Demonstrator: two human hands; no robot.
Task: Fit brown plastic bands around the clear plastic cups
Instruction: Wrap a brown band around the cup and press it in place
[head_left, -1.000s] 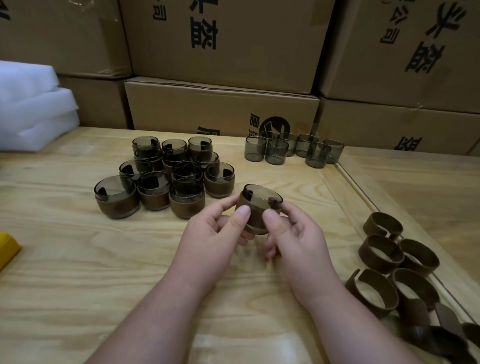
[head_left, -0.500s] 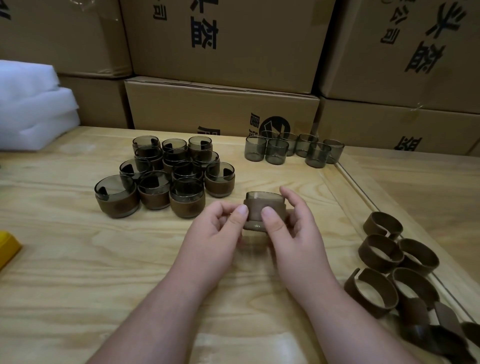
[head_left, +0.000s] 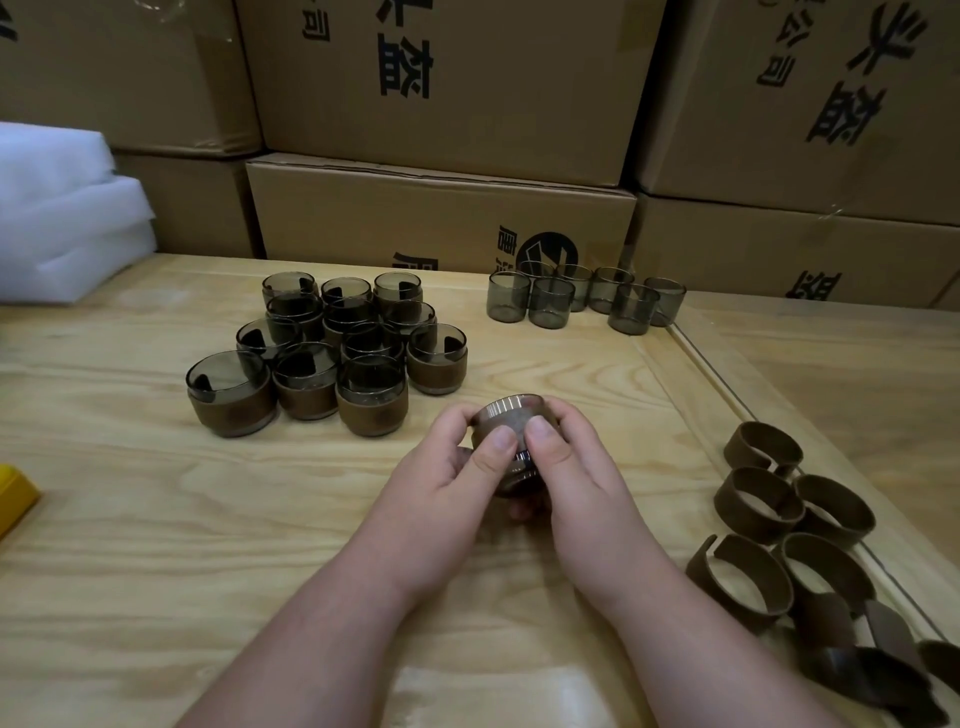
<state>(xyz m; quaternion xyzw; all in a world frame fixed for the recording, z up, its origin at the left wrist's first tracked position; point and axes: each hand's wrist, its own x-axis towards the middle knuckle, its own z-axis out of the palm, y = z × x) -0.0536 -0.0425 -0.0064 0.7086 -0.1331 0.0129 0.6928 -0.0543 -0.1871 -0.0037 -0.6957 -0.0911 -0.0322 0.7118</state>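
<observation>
Both hands hold one clear smoky cup (head_left: 506, 410) wrapped in a brown band above the wooden table (head_left: 156, 519). My left hand (head_left: 447, 478) grips its left side, thumb pressed on the band. My right hand (head_left: 576, 467) grips the right side, thumb beside the left one. Several banded cups (head_left: 322, 358) stand in a cluster at the middle left. Several bare clear cups (head_left: 582, 299) stand at the back, right of centre. Loose brown bands (head_left: 779, 519) lie at the right edge.
Stacked cardboard boxes (head_left: 441, 218) wall off the back of the table. White foam sheets (head_left: 57, 218) lie at the back left. A yellow object (head_left: 13, 493) pokes in at the left edge. A seam (head_left: 727, 395) runs along the table's right side.
The cup in my hands has turned from tilted toward me to nearly side-on, and lowered a little. Both thumbs have closed together over the band.
</observation>
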